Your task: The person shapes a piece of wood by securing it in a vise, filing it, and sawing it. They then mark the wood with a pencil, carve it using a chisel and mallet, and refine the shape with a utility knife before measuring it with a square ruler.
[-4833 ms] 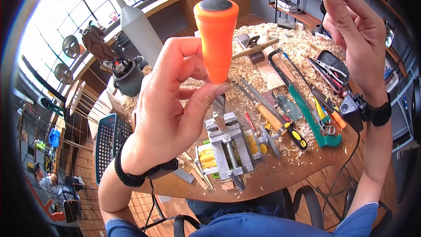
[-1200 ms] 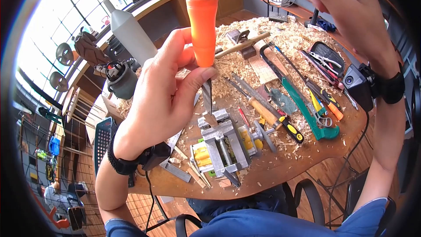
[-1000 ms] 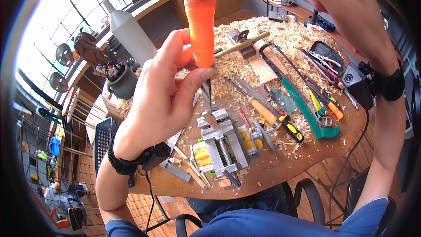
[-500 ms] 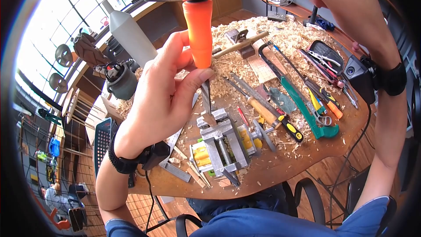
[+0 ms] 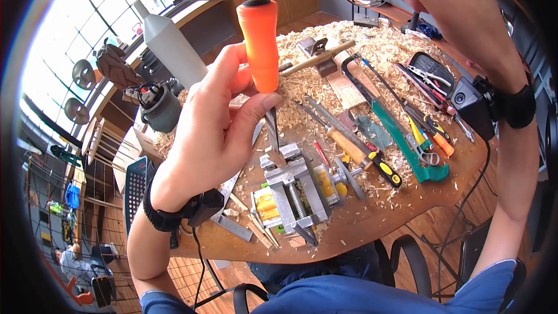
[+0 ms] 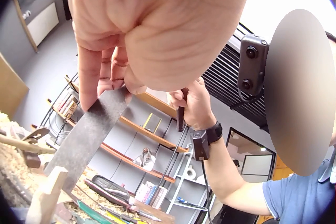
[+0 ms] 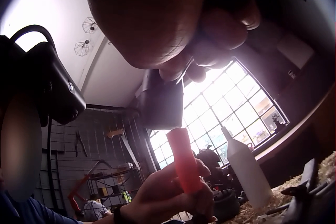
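My left hand (image 5: 203, 134) pinches a chisel just below its orange handle (image 5: 258, 46), thumb and fingers at the top of the steel. The chisel blade (image 5: 271, 131) runs down to a small wood piece (image 5: 276, 157) held upright in a metal vise (image 5: 296, 192). In the left wrist view, the flat blade (image 6: 89, 134) reaches down behind the light wood piece (image 6: 47, 195). My right hand (image 5: 450, 11) is raised at the upper right, its fingers curled round the handle of a mallet (image 6: 181, 115). The black mallet head (image 7: 163, 100) hangs just above the chisel's butt end.
Wood shavings (image 5: 366, 40) cover the far part of the table. Right of the vise lie a wooden-handled file (image 5: 349, 145), a green-handled saw (image 5: 401, 139), pliers (image 5: 429, 75) and a hand plane (image 5: 318, 58). A steel square (image 5: 232, 227) lies left; a grey bottle (image 5: 174, 46) stands behind.
The chisel has come down onto the wood piece since the oldest frame. The mallet head dropped to the handle's butt half a second ago and now sits slightly left; the handle leans more left.
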Available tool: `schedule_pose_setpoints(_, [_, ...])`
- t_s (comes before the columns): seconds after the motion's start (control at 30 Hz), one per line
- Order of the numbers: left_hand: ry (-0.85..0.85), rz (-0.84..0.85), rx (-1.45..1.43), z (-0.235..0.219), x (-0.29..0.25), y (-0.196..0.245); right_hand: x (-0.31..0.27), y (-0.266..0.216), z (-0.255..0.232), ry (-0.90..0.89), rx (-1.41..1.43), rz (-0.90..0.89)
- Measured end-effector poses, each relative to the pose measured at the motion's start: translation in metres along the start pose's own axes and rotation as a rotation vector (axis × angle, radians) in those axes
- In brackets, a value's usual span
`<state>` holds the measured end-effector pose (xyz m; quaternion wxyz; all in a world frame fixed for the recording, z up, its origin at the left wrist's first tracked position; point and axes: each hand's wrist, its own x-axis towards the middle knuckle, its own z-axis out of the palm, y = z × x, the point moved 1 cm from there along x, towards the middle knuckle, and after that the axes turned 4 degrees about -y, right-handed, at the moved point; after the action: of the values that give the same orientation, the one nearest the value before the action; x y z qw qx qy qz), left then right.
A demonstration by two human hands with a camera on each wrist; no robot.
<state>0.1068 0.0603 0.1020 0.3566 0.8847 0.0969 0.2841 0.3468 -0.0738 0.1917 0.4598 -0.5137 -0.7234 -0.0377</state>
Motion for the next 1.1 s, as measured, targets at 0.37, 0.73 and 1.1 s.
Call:
schedule_pose_setpoints(0.37, [-0.016, 0.0, 0.002, -0.001, 0.0, -0.001, 0.009, 0.034, -0.005, -0.062, 0.016, -0.196])
schedule_pose_setpoints(0.73, [-0.038, -0.002, 0.011, 0.001, 0.004, 0.0, -0.003, 0.002, -0.011, -0.038, -0.091, -0.01])
schedule_pose_setpoints(1.1, [-0.019, 0.133, -0.202, -0.013, 0.006, 0.011, -0.008, 0.034, -0.013, 0.253, 0.051, -0.163])
